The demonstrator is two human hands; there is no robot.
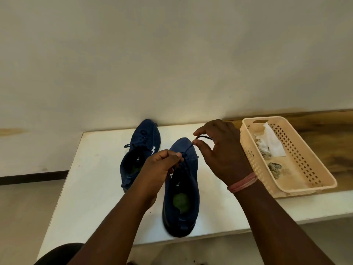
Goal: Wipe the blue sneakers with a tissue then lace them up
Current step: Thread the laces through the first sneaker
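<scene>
On the white worktop [91,169], the nearer sneaker [181,190] lies toe away. The left hand [160,167] pinches its lace [188,150] near the eyelets; right hand [219,150] fingers pinch the end. The lace looks thin, limp and light, best held near its tip.

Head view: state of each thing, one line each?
Near sneaker: upright on white table, being laced.
Lace: pulled between both hands.
Left hand: pinches lace at the eyelets.
Right hand: pinches lace end, raised over the toe.
Far sneaker: upright, untouched, lace ends hanging loose.
Basket: holds one white tissue and crumpled soiled tissues.
</scene>
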